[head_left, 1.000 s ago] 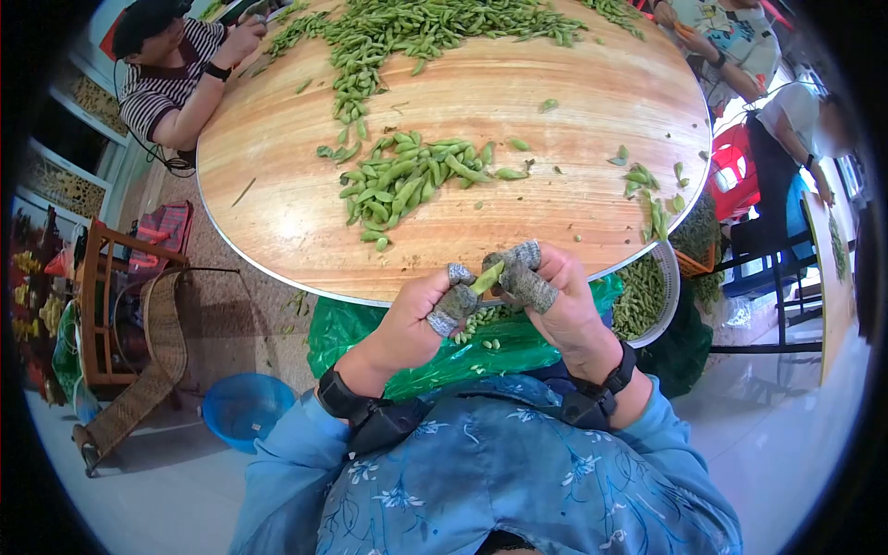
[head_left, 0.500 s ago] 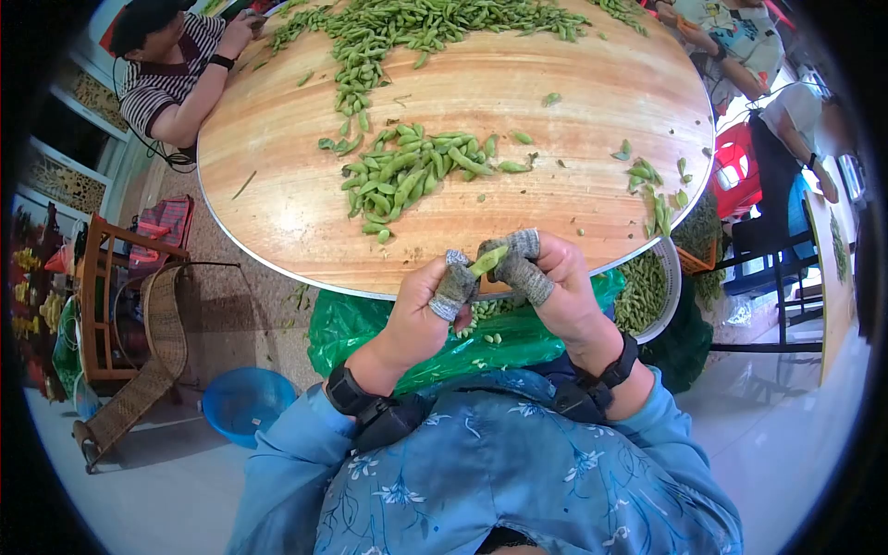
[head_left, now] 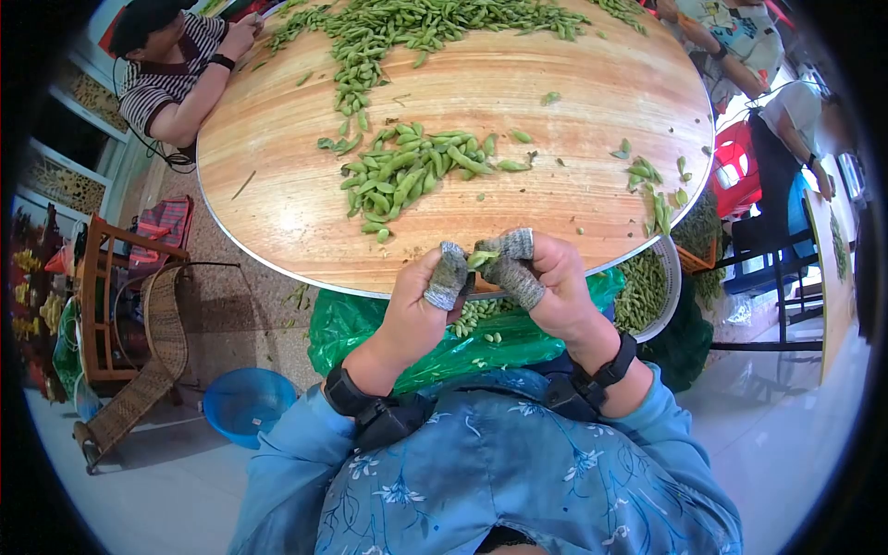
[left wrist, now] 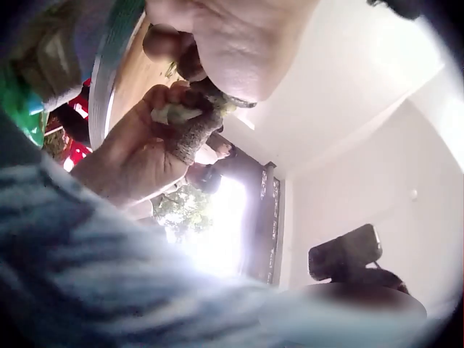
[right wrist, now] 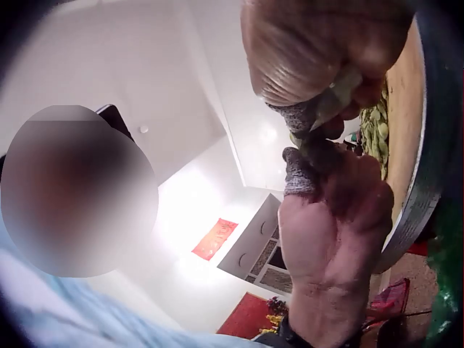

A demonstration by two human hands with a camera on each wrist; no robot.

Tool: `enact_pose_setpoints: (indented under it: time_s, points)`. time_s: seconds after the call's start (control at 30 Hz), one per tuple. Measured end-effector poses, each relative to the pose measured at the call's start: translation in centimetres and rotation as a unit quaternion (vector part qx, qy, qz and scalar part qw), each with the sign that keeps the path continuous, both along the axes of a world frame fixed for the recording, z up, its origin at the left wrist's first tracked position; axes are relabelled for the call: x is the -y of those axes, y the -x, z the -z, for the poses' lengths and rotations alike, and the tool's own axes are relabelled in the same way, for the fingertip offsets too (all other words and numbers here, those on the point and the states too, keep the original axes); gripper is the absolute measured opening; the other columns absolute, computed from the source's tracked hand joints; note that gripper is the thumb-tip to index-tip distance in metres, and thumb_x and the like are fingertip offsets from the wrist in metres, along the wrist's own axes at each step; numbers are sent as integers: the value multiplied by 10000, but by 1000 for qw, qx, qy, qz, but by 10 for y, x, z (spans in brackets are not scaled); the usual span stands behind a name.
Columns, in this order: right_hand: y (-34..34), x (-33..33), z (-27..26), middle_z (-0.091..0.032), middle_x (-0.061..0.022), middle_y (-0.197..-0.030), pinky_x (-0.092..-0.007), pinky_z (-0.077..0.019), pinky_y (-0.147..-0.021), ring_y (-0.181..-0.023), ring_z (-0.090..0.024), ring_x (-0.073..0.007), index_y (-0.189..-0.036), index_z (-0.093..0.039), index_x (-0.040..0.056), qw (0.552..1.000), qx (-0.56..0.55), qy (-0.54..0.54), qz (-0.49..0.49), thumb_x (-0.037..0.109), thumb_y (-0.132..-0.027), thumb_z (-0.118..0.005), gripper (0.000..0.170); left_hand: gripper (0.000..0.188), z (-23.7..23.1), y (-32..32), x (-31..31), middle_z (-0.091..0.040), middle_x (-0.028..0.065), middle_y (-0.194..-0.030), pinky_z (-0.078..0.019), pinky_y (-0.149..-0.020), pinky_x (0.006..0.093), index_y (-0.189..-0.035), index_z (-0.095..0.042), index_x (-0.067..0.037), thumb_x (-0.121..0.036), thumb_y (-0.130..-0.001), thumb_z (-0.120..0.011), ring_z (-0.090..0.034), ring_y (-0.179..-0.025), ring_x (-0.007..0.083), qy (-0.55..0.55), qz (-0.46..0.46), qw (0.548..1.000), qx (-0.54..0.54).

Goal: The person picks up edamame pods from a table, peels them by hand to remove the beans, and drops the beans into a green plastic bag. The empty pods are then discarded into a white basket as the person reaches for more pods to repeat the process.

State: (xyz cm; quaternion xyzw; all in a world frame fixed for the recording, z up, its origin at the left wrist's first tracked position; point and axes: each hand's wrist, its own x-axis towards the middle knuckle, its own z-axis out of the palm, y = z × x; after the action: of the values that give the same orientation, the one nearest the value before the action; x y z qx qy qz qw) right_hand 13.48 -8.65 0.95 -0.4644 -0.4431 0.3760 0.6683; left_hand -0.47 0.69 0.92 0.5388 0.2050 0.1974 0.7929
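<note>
Over the near edge of the wooden table, a green soybean pod (head_left: 483, 260) is pinched between my two hands. My left hand (head_left: 418, 294) holds its left end between thumb and forefinger, and my right hand (head_left: 552, 282) grips the other end. Grey knitted finger covers (head_left: 450, 275) wrap both thumbs and forefingers. Inside the right hand's curled fingers, a pale green piece (left wrist: 174, 114) shows in the left wrist view. Below the hands, shelled beans (head_left: 476, 319) lie on a green plastic sheet (head_left: 421, 356) across the lap.
A small heap of pods (head_left: 398, 176) lies on the round table (head_left: 555, 139), with a bigger pile (head_left: 416, 28) behind. At right stands a white basket (head_left: 671, 291) of pods. A blue basin (head_left: 248, 407) sits on the floor at left. Other people (head_left: 176, 83) are around the table.
Both hands have shifted slightly up and toward the table. Less of the pod now shows between the fingertips, and it has turned flatter.
</note>
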Motion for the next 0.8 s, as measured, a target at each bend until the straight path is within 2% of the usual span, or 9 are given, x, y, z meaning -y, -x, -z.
enact_pose_setpoints:
  time_s: [0.03,0.1,0.23,0.3,0.33,0.4,0.53,0.7,0.8]
  points:
    - [-1,-1,0,-570,-22,-770,-232,-457,-668,-747,-542,-94,-894,-559,-25,1000,0,0,0,59,-828,-537,109,152,-2,0,1,-439,-9,-603,-347,-447,245,-860,-501,-35,-184,-872,-475,-421,-542,76,0,0,1000,0]
    - [-3,-2,-1,-564,-26,-745,-237,-461,-664,-757,-546,-100,-895,-555,-36,998,68,-9,0,39,-820,-534,108,186,-9,-2,3,-423,-31,-603,-316,-431,211,-831,-508,-43,-222,-874,-483,-386,-533,46,158,-6,987,35]
    - [-7,-2,-4,-569,-37,-737,-236,-460,-651,-740,-544,-97,-876,-557,-35,979,202,-13,21,15,-807,-534,87,223,-5,0,-7,-434,-26,-617,-332,-451,208,-810,-503,-37,-255,-862,-509,-397,-551,38,242,33,969,26]
    - [-2,0,-9,-577,-47,-734,-236,-455,-629,-707,-537,-90,-859,-559,-29,997,34,65,-9,8,-803,-534,71,200,-6,-4,-6,-433,-30,-623,-287,-419,180,-840,-482,-78,-272,-848,-530,-368,-478,48,-151,3,989,-6]
    - [-1,1,-9,-577,-47,-734,-236,-455,-629,-707,-537,-90,-859,-559,-29,997,30,71,-9,8,-803,-534,71,200,-4,-4,-7,-433,-30,-623,-287,-419,180,-840,-482,-78,-272,-848,-530,-368,-478,48,-145,4,989,-10]
    - [-3,0,-8,-585,-49,-747,-234,-452,-615,-687,-537,-86,-850,-557,-28,995,42,89,-30,19,-811,-527,68,235,-2,-6,-12,-468,-32,-656,-290,-425,171,-827,-488,-68,-275,-805,-596,-405,-508,36,-333,1,942,-47]
    - [-14,2,-14,-588,-34,-767,-241,-445,-658,-747,-540,-85,-850,-562,-24,990,53,67,-112,61,-820,-543,92,215,-21,-1,-22,-462,-41,-607,-304,-450,175,-790,-509,-38,-235,-817,-591,-391,-521,18,-68,122,990,-36]
    - [-8,3,-18,-585,-40,-743,-241,-435,-635,-713,-525,-82,-843,-573,-17,990,-12,102,-100,62,-793,-575,94,164,-23,0,-15,-459,-38,-592,-291,-447,175,-791,-519,-48,-200,-847,-540,-385,-513,18,-63,109,991,-45]
    - [-3,4,-18,-575,-59,-702,-247,-427,-592,-667,-507,-84,-818,-577,-19,987,110,100,-55,41,-767,-588,79,110,-22,0,-10,-474,-22,-632,-338,-498,196,-805,-510,-35,-131,-856,-494,-420,-574,39,-150,90,981,-83]
